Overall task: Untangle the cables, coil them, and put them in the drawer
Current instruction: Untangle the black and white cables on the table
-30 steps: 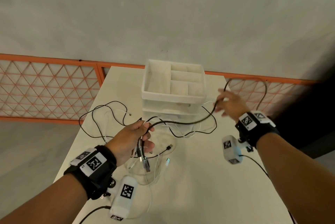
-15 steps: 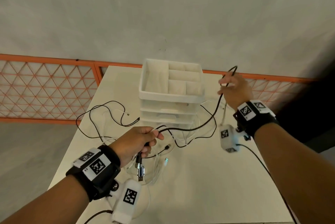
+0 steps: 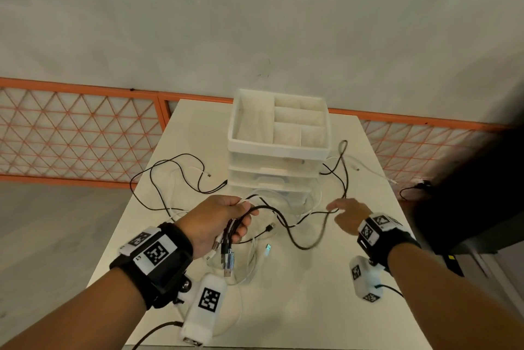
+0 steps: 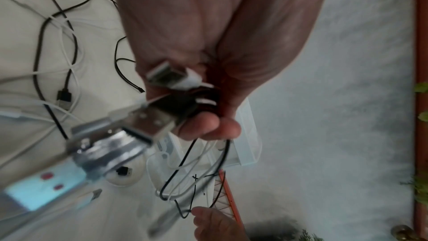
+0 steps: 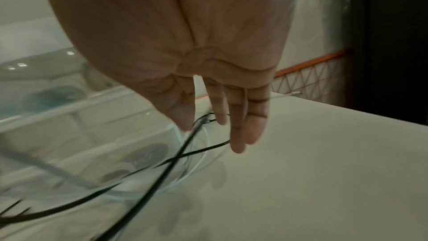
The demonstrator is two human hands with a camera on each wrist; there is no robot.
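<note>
My left hand (image 3: pixel 226 219) grips a bundle of black and white cable ends (image 3: pixel 228 250), their USB plugs (image 4: pixel 148 118) hanging below the fist. A black cable (image 3: pixel 300 246) sags from that fist, rises to my right hand (image 3: pixel 344 212) and runs on to a loop (image 3: pixel 344 148) beside the white drawer unit (image 3: pixel 279 151). The right hand (image 5: pixel 220 127) hovers low over the table with straight fingers, their tips at the black cable (image 5: pixel 185 153), holding nothing. More black cable (image 3: pixel 170 164) and white cables (image 3: pixel 255 261) lie tangled on the table. The drawers look closed.
The white table (image 3: pixel 312 307) is narrow, with the drawer unit at its far middle and an open divided tray (image 3: pixel 235 122) on top. An orange mesh fence (image 3: pixel 71 128) runs behind. A dark object (image 3: pixel 467 193) stands off the right edge.
My right hand had held the black cable raised beside the drawer unit; it has let go and dropped toward the table with straight fingers. The left hand keeps its bundle.
</note>
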